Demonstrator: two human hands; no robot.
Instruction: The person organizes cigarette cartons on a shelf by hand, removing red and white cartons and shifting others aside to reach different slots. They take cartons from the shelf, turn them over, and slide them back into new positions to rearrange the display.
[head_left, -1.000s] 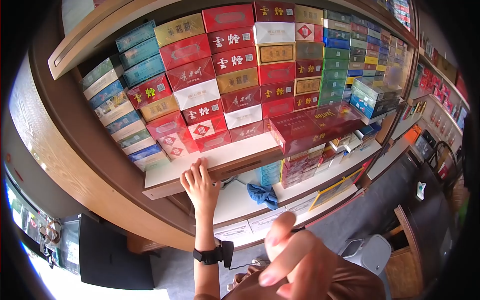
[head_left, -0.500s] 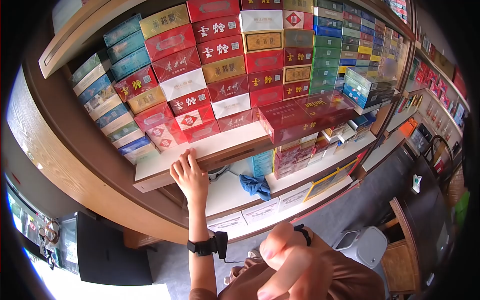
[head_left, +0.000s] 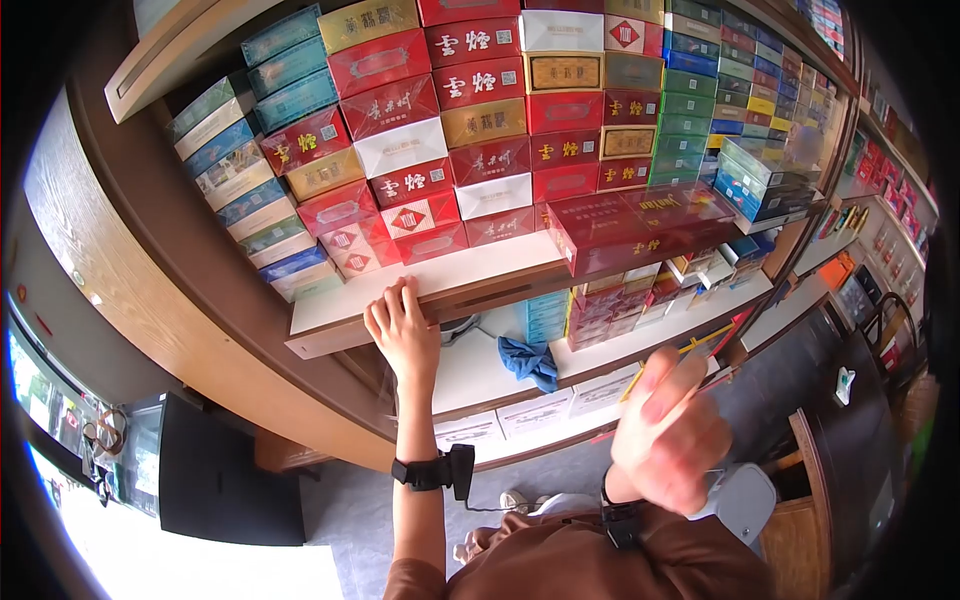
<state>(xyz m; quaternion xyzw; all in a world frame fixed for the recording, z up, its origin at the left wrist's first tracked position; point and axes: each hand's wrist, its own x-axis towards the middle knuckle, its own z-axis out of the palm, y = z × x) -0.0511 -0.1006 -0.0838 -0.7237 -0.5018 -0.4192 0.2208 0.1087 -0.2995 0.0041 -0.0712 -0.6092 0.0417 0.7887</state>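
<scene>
My left hand rests on the front edge of the white shelf, its fingertips on the top surface and its fingers a little apart, holding nothing. Raised in front of the lower shelf, at the right, is my right hand; its fingers look bent but are smeared by motion, and whether it holds anything is unclear. Stacked cartons in red, white, gold and green stand behind my left hand. A long dark red carton lies across the shelf front, touching neither hand.
Below are a blue cloth, small red boxes and a yellow-edged frame. Clear-topped boxes sit at the right end of the shelf. A wooden chair, a grey-white bin and a black cabinet stand lower down.
My right hand has moved up and right, away from my body. The view has shifted slightly; my left hand remains on the shelf edge.
</scene>
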